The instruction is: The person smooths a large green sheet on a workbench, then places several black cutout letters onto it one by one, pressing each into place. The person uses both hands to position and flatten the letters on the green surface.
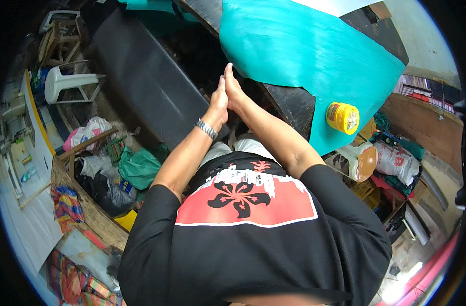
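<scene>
My left hand [219, 103], with a silver watch [206, 128] at its wrist, meets my right hand [234, 93] palm to palm. Fingers on both hands are stretched straight and point away from me; no object shows between them. Just beyond and to the right, a teal sheet [294, 48] drapes over a dark table [291, 104]. On the sheet's near right part stands a yellow jar [342, 118], its top showing pale, mottled contents. Left of my hands lies a long black padded-looking piece [146, 76] with a smooth surface.
A white plastic stool [69, 84] is at the far left. Below it are a green bag [138, 168], black plastic bags [110, 196] and a wooden plank [90, 214]. Beside the table on the right sit a white-and-brown chair [359, 160] and a white sack [396, 162].
</scene>
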Demonstrator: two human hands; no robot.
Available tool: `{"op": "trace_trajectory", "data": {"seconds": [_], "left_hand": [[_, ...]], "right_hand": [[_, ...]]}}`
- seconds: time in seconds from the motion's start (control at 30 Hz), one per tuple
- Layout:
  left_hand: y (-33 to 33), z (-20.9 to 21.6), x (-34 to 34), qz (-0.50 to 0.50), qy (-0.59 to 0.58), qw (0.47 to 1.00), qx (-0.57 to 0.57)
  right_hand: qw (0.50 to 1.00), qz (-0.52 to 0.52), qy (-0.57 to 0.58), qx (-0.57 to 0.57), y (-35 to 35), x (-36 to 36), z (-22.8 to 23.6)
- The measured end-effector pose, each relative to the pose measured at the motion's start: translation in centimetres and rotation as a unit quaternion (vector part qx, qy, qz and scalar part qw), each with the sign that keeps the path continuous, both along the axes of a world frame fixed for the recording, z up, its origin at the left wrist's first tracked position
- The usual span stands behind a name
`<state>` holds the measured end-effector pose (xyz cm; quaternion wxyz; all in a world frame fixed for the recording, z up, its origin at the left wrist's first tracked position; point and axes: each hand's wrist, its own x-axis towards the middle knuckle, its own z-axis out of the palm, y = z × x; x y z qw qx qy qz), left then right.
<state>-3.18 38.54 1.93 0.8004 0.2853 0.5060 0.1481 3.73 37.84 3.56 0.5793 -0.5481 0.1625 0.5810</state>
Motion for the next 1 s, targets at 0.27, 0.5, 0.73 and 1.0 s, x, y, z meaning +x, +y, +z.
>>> {"op": "trace_trajectory", "data": {"seconds": [0.27, 0.5, 0.73, 1.0], "left_hand": [[6.5, -2.9, -4.3, 0.071, 0.007, 0.997, 0.0], [1.9, 1.9, -2.2, 0.079, 0.04, 0.995, -0.052], [5.6, -0.9, -5.3, 0.017, 0.18, 0.981, 0.071], [-2.0, 0.6, -1.9, -0.021, 0.005, 0.991, 0.128]], "right_hand": [[0.952, 0.2, -0.16, 0.168, 0.3, -6.4, 4.3], [0.988, 0.133, -0.082, 0.001, 2.0, -3.9, 3.6], [0.96, 0.186, 0.057, 0.201, -1.9, -5.0, 6.5], [0.99, 0.09, -0.001, 0.105, -1.2, -2.1, 1.5]]}}
